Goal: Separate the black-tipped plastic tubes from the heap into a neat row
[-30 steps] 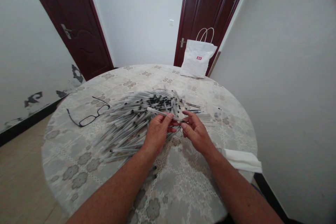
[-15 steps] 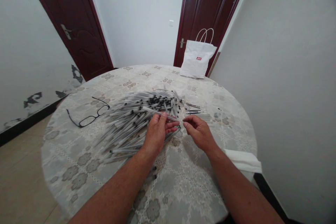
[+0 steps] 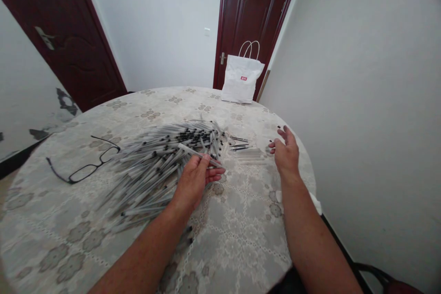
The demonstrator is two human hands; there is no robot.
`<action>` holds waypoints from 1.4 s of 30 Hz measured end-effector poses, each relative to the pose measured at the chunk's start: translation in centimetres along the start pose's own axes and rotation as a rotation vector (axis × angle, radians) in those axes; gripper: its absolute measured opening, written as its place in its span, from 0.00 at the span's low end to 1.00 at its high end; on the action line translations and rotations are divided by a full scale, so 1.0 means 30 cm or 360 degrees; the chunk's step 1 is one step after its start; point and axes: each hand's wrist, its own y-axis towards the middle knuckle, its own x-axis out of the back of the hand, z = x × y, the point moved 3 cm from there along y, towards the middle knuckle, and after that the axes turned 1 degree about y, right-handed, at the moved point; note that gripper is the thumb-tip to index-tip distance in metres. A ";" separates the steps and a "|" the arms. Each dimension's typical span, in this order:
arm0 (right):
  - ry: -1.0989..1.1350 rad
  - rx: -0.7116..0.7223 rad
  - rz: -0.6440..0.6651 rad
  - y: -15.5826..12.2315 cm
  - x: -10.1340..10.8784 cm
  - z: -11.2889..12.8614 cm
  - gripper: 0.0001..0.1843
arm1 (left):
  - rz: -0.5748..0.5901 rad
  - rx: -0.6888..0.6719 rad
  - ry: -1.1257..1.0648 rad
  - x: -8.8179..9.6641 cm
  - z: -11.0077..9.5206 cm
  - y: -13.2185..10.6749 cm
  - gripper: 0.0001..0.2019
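Observation:
My left hand (image 3: 198, 172) is closed around a translucent pen barrel (image 3: 189, 149), thumb on top and the other fingers curled beneath. The barrel points up and left over a large pile of clear pens (image 3: 148, 172), many with black ends. My right hand (image 3: 286, 151) is over the right side of the table, fingers apart, with nothing gripped. Close to its fingertips are two small black pieces (image 3: 270, 141), too small to name. Between the hands lie several thin dark refills (image 3: 239, 147) and a row of clear tubes (image 3: 250, 156).
Eyeglasses (image 3: 84, 172) lie left of the pile on the patterned tablecloth (image 3: 234, 239). A white paper bag (image 3: 243, 85) stands at the far edge. Something white (image 3: 315, 203) lies by the right edge, partly behind my right forearm. A wall (image 3: 372, 101) rises on the right.
My right hand has moved away from the barrel's end, out to the right, and its fingers have opened. My left hand still holds the barrel. The view has turned rightward.

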 end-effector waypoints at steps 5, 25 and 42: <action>0.0146 -0.0052 0.0604 -0.125 -0.086 0.054 0.22 | 0.0009 -0.0032 0.0132 -0.005 -0.008 -0.007 0.14; -0.1721 0.0719 0.1399 -0.151 -0.172 0.114 0.12 | -0.0294 -0.0527 0.0557 0.026 -0.082 -0.018 0.17; -0.2081 0.0443 0.1078 -0.033 -0.281 0.010 0.17 | -0.0147 -0.0620 0.0973 0.018 -0.066 -0.034 0.11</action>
